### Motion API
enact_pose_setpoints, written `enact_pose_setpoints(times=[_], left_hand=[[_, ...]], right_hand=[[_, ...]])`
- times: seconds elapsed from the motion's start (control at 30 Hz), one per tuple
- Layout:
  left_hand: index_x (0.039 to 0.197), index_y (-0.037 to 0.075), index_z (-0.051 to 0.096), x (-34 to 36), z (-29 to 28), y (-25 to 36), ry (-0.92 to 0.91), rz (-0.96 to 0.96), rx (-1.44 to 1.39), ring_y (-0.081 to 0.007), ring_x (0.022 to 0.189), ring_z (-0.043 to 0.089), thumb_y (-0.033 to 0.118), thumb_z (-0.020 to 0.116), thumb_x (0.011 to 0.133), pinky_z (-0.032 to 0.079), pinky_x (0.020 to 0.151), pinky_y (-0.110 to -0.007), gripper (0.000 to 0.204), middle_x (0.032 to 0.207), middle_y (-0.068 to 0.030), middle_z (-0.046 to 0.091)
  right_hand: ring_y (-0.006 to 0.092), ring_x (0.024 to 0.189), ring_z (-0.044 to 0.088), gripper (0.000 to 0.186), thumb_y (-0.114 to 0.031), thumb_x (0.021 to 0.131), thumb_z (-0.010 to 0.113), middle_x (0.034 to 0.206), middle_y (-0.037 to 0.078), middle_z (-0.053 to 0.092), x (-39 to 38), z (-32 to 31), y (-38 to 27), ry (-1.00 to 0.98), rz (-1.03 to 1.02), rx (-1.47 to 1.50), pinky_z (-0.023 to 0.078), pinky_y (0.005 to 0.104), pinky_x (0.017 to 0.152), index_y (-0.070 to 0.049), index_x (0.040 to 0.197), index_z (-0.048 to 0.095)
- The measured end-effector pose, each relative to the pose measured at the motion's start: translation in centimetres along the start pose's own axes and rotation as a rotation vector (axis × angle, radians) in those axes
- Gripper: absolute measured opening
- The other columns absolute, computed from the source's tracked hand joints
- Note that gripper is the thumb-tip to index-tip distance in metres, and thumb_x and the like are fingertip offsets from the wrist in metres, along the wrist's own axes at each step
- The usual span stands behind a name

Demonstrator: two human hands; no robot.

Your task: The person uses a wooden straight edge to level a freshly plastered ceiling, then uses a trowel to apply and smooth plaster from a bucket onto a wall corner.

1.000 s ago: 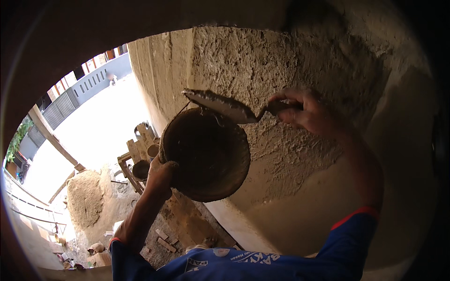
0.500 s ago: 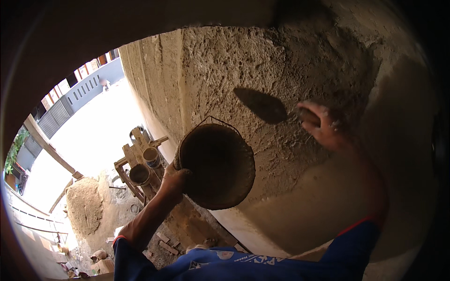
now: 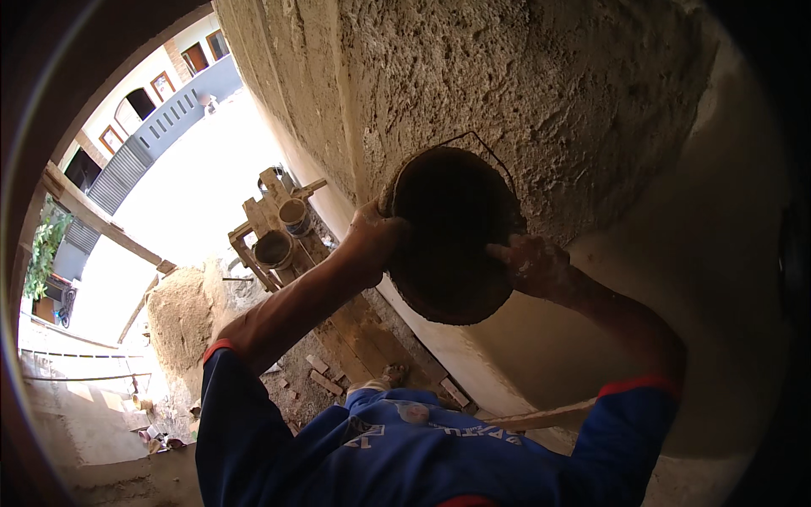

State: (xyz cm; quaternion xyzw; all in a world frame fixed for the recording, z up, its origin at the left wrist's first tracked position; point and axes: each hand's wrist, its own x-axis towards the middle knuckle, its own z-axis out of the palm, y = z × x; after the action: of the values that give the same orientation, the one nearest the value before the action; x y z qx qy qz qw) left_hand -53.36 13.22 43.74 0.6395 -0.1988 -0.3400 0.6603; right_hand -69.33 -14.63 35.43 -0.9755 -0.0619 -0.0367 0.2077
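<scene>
A round bucket [image 3: 460, 291], its rim crusted and its inside dark, is held up in front of the rough mortar-coated wall [image 3: 439, 76]. My left hand [image 3: 376, 241] grips its left rim, fingers closed over the edge. At the right rim, my right hand [image 3: 534, 266] is closed on the bucket, with the thumb reaching over the inside. A thin wire handle [image 3: 490, 148] stands out above the far rim. Deep shadow hides what the bucket holds.
Below on the left, two smaller buckets [image 3: 273, 249] stand on a wooden plank platform [image 3: 351, 334]. A sand heap [image 3: 179, 317] lies farther left, and broken bricks [image 3: 325, 380] lie beside the planks. A smooth wall section [image 3: 642, 296] extends at right.
The bucket has moved right and up in view. My right hand has come from the wall to its rim. The dark leaf-shaped blade near that hand is out of sight.
</scene>
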Motion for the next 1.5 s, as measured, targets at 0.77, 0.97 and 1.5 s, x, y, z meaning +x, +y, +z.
enact_pose_setpoints(times=[0.77, 0.97, 1.5], left_hand=[[0.108, -0.003, 0.057, -3.0, -3.2, 3.3, 0.132, 0.160, -0.231, -0.0134, 0.064, 0.060, 0.008, 0.055, 0.082, 0.049, 0.055, -0.026, 0.028, 0.081, -0.0057, 0.063], [0.100, -0.001, 0.057, -4.2, -1.9, 4.2, 0.154, 0.151, -0.167, -0.0120, 0.057, 0.058, 0.002, 0.049, 0.081, 0.048, 0.048, -0.025, 0.021, 0.075, -0.0041, 0.060], [0.106, -0.001, 0.057, -3.8, 2.9, -1.3, 0.040, -0.013, 0.013, -0.0120, 0.059, 0.055, 0.010, 0.053, 0.079, 0.044, 0.049, -0.026, 0.030, 0.077, -0.0047, 0.061]], right_hand=[[0.0244, 0.083, 0.066, 0.035, -0.019, 0.081, 0.070, 0.092, 0.013, 0.066, 4.3, -25.0, -16.2, 0.198, -0.220, -0.208, 0.053, 0.0351, 0.070, -0.006, 0.112, 0.063], [0.0239, 0.090, 0.066, 0.038, -0.032, 0.088, 0.062, 0.102, 0.009, 0.068, 9.2, -33.5, -10.4, 0.485, 0.024, -0.692, 0.051, 0.0363, 0.080, -0.005, 0.115, 0.062], [0.0211, 0.097, 0.059, 0.032, -0.026, 0.088, 0.061, 0.108, 0.010, 0.061, -3.0, -17.1, -10.7, 0.030, -0.038, -0.787, 0.048, 0.0351, 0.084, -0.008, 0.114, 0.057]])
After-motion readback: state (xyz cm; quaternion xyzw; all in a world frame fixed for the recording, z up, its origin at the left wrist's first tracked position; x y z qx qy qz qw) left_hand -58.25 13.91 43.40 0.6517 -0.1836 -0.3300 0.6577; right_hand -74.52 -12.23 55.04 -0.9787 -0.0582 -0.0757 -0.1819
